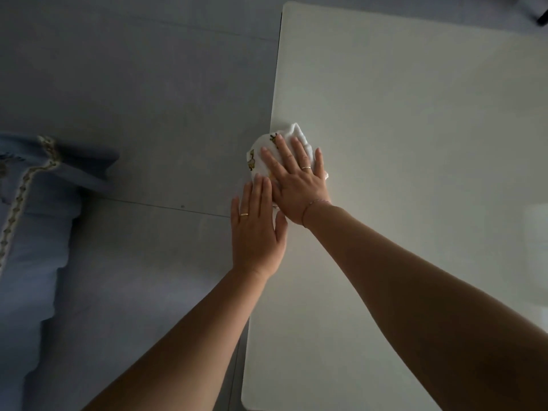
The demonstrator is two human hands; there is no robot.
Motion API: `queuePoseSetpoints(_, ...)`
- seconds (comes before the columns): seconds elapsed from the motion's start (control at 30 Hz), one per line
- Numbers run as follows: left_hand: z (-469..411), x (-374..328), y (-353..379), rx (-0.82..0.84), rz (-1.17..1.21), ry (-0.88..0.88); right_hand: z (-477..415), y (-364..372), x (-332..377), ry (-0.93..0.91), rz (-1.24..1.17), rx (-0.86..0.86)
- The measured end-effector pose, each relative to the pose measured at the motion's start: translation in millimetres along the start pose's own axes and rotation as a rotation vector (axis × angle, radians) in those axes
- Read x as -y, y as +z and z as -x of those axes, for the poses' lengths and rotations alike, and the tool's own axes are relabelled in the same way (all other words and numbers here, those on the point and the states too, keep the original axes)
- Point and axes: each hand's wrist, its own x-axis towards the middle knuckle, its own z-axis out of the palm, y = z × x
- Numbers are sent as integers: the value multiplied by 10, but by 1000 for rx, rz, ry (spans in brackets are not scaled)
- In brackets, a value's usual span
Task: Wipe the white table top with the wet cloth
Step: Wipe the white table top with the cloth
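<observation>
The white table top [415, 143] fills the right half of the view, its left edge running down the middle. A white cloth [292, 134] with small yellow-brown prints lies bunched at that left edge, partly hanging over it. My right hand [296, 179] presses flat on the cloth with straight, spread fingers. My left hand [256, 229] lies flat just below and left of it at the table's edge, fingers straight, its fingertips touching the cloth's lower part. Most of the cloth is hidden under my right hand.
Grey tiled floor [133, 99] lies left of the table. Blue fabric with a patterned trim [26, 218] hangs at the far left. A dark object [542, 13] shows at the top right corner.
</observation>
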Motion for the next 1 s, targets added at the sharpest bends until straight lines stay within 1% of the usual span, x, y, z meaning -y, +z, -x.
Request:
queuePoseSetpoints(0.23, -639, -218, 87, -80, 32, -54, -590, -184, -311, -38, 2, -9)
queuePoseSetpoints(0.33, -895, -274, 146, -86, 42, -79, -837, -244, -427, -46, 11, -23)
queuePoseSetpoints(0.4, -1014, -297, 185, -75, 60, -127, -1002, -278, -503, -55, 8, -32)
queuePoseSetpoints(0.47, -1055, -307, 216, -61, 42, -166, -1182, -315, -574, -57, 11, -40)
queuePoseSetpoints(0.67, -1062, -339, 203, -3, 14, -180, -1697, -444, -744, -27, -11, -59)
queuePoseSetpoints(1.0, -1049, -357, 154, 26, -5, -191, -1909, -558, -866, -77, 11, -35)
